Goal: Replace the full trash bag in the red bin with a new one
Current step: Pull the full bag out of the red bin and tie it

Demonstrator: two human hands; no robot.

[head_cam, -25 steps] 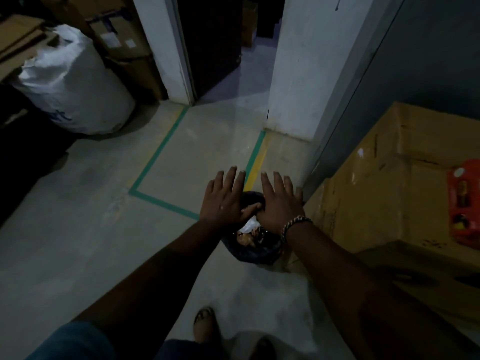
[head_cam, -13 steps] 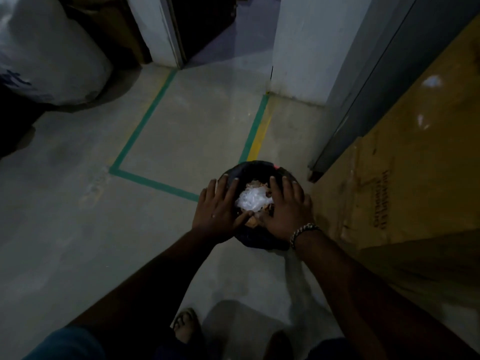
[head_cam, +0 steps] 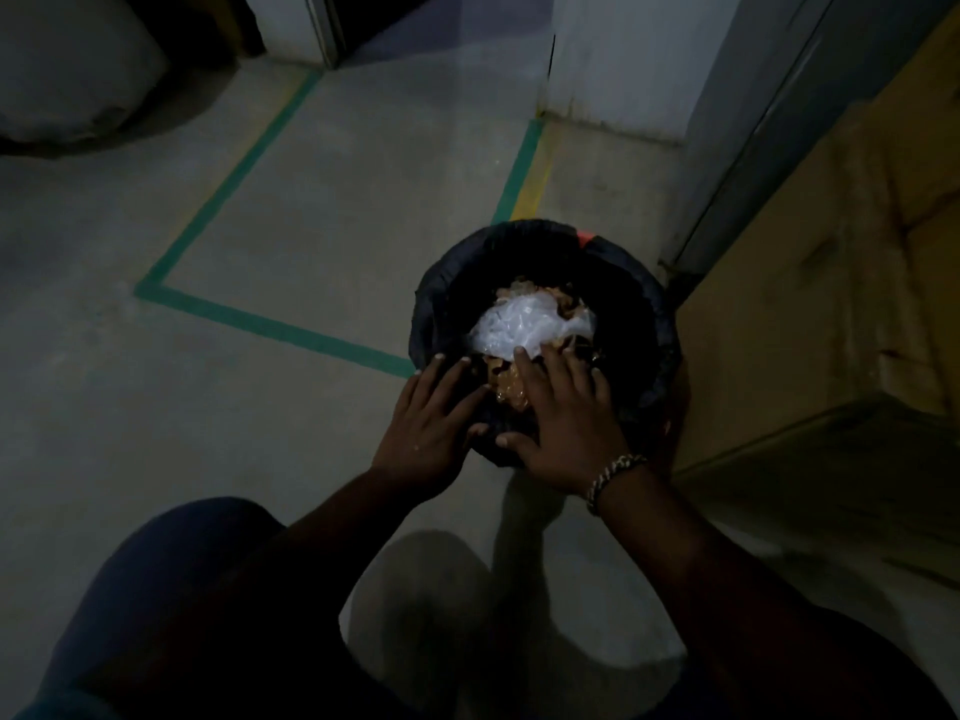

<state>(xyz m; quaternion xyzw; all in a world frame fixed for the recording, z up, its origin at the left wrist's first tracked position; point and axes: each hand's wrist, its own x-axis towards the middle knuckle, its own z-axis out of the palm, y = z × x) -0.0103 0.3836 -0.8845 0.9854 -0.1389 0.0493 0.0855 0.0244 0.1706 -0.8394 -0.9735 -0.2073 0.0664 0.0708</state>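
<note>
the red bin (head_cam: pixel 584 237) stands on the floor (head_cam: pixel 156 433). only a sliver of its red rim shows at the far side, where the black trash bag (head_cam: pixel 431 309) folded over its mouth leaves it bare. to the bin's left and beyond it runs plain concrete. on its right a tall cardboard box (head_cam: pixel 831 283) stands just beside it, and the foot of a grey panel (head_cam: pixel 753 127) comes down near its far right edge.

the bag holds crumpled white plastic (head_cam: pixel 524 324) on top of brownish wrappers (head_cam: pixel 511 394). the left hand (head_cam: pixel 431 423) lies on the near left rim of the bag with its fingers straight and spread, gripping nothing. the right hand (head_cam: pixel 563 423), with a chain bracelet (head_cam: pixel 615 472) at the wrist, lies flat over the rubbish. its fingers are straight, its fingertips touch the white plastic and its thumb points out along the near rim.

a green tape line (head_cam: pixel 270 327) crosses the floor and meets the bin's left side. a second green line edged with a yellow strip (head_cam: pixel 530 189) runs away behind the bin to a white wall (head_cam: pixel 613 54). a big pale sack (head_cam: pixel 67 70) sits well apart at the far left. the person's dark trouser leg (head_cam: pixel 171 589) fills the near left. the light is dim.
</note>
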